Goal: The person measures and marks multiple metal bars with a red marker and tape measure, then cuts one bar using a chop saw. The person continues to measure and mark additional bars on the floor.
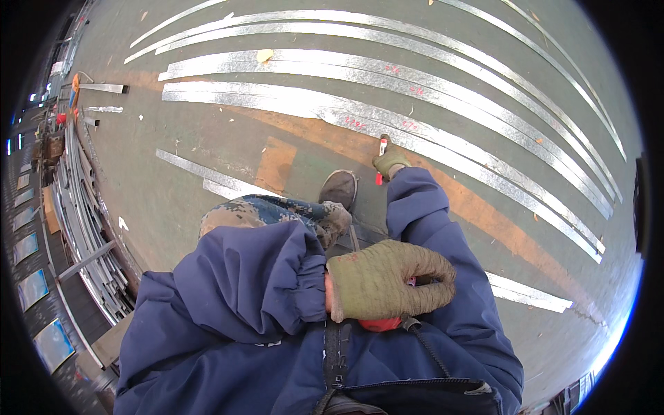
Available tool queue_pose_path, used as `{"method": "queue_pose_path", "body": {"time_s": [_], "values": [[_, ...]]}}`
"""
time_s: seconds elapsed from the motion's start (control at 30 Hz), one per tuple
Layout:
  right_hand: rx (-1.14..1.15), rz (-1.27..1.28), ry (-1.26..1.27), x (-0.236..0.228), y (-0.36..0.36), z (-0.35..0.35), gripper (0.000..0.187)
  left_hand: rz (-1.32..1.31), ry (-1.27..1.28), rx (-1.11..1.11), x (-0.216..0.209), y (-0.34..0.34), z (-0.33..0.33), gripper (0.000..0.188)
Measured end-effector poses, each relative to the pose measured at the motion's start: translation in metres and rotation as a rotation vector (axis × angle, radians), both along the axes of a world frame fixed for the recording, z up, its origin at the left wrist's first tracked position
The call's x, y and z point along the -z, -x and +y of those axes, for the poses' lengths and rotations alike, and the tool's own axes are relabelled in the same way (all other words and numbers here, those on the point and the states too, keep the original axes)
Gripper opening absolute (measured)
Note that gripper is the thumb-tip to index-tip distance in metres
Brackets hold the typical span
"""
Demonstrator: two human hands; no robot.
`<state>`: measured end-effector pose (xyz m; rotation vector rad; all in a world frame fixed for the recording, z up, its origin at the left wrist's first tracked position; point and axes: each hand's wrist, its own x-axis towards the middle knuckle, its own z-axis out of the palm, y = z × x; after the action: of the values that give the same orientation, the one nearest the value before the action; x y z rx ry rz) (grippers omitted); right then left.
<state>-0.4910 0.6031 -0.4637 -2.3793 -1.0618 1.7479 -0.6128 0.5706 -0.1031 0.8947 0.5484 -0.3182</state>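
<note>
My right hand [389, 160], in an olive work glove, reaches out over the floor and is closed round a red-and-white marker pen [382, 146]. The pen lies beside the near edge of a long shiny metal strip [277, 98] that carries red handwritten marks. Close in front of my jacket is my left hand [384, 280], also in an olive glove, its fingers curled. A red object [379, 324] shows just below that hand, and a small pinkish spot appears between the fingers. What the left hand grips is mostly hidden.
Several more metal strips [290, 63] lie in curved-looking rows across the green floor [200, 131]. A shorter strip [207, 173] lies at left, partly behind my camouflage-clad knee. My shoe [339, 188] stands near the marker. Long metal profiles [83, 207] are stacked at far left.
</note>
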Motion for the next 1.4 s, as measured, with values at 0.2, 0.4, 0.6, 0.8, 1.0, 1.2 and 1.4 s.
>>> {"method": "queue_pose_path", "body": {"time_s": [0.2,0.4,0.6,0.8,1.0,1.2,1.4], "values": [[0.007,-0.038,0.003,0.002,0.0,-0.002,0.087,0.06,-0.119,0.094,0.002,0.002,-0.009,0.046],[-0.001,-0.031,0.003,0.002,-0.001,-0.001,0.085,0.026,-0.195,0.141,0.0,0.002,-0.004,0.047],[0.048,-0.016,-0.077,0.002,-0.001,-0.004,0.084,0.038,-0.124,0.144,0.0,0.001,0.001,0.049],[0.053,-0.018,-0.062,-0.001,0.003,-0.001,0.084,0.047,-0.161,0.146,0.001,0.005,-0.003,0.051],[0.017,-0.07,-0.067,0.023,0.001,-0.004,0.085,0.018,-0.17,0.177,0.0,0.004,-0.001,0.053],[0.024,0.003,0.026,-0.003,0.002,0.003,0.089,0.034,-0.162,0.167,0.002,0.006,-0.003,0.052],[0.033,0.005,0.041,-0.004,0.0,0.003,0.089,-0.029,-0.254,0.167,0.005,0.008,-0.005,0.053]]}}
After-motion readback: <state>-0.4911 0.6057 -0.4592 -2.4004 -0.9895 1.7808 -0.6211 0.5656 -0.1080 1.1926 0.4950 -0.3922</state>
